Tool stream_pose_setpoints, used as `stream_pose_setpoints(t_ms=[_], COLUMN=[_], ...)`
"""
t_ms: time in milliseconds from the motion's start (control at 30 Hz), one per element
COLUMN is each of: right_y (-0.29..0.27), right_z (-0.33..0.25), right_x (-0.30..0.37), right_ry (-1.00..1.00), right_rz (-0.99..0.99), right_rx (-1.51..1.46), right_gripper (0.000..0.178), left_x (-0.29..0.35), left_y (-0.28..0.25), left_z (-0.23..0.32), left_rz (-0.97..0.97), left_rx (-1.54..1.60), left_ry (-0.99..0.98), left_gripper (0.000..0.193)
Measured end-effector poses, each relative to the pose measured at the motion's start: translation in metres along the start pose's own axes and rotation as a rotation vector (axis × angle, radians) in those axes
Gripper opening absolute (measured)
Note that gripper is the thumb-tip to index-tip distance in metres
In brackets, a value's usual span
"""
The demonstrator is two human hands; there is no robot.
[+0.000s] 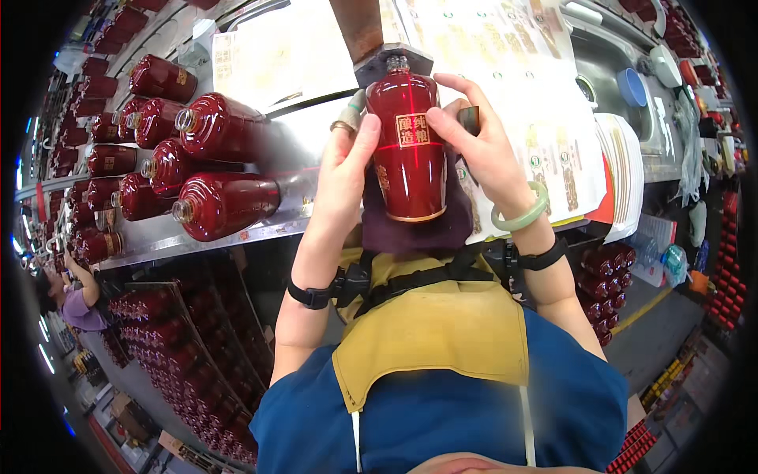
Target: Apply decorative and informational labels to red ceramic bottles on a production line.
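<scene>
A dark red glass bottle lies in front of me on a dark purple cloth pad, its clear threaded neck pointing away against a metal block. My left hand grips its left side near the shoulder, thumb at the edge, with coverings on some fingertips. From the right, my right hand holds the bottle with the thumb pressing at the edge of a small gold-framed square label. Its index finger reaches toward the bottle's shoulder, and a dark covering shows on another finger. The fingers under the bottle are hidden.
Several red bottles lie on the metal bench at left. Printed decal sheets spread at right, beside stacked paper and a sink with a blue bowl. Bottle racks stand below left. Another person works far left.
</scene>
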State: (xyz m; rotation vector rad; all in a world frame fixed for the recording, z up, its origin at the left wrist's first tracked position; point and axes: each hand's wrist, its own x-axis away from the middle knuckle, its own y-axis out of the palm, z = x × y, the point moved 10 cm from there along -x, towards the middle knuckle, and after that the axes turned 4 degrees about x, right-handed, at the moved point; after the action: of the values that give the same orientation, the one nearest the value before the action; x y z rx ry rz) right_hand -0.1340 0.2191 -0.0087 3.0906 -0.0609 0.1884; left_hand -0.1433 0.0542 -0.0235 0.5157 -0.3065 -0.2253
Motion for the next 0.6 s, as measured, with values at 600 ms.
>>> stream_pose_setpoints(t_ms=[600], right_y=[0.0032], right_z=[0.0019], right_x=[0.0000], right_ry=[0.022], right_rz=[0.019], right_rx=[0.021], right_gripper=[0.067], left_x=[0.0005], left_y=[0.0051], left_z=[0.0016], left_rz=[-0.016], left_rx=[-0.077], left_ry=[0.067], left_gripper=[0.059])
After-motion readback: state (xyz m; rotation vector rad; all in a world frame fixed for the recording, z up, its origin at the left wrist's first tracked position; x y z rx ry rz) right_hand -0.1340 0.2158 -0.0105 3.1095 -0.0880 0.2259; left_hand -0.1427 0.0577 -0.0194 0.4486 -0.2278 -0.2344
